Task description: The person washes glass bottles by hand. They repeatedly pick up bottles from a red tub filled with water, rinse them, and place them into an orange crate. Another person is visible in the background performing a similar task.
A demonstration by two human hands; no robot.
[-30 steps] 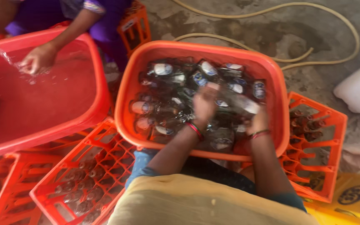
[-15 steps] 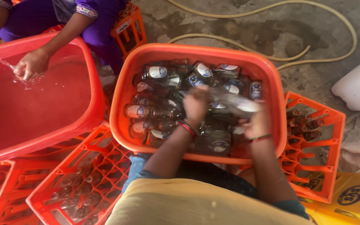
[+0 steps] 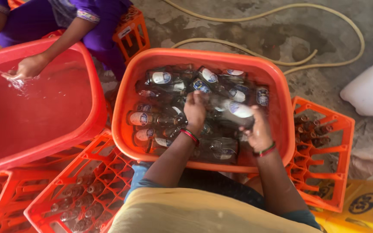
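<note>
Two hands meet on one clear glass bottle with a pale label [image 3: 234,110]: our right hand [image 3: 259,131] clamps its base, our left hand [image 3: 195,110] closes at its neck, its long axis running across us over the orange plastic tub [image 3: 124,112].

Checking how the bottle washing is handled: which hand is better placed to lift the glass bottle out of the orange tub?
Probably the right hand: it grips the base end of the labelled clear glass bottle. The left hand sits at the neck end in the orange plastic tub.
</note>
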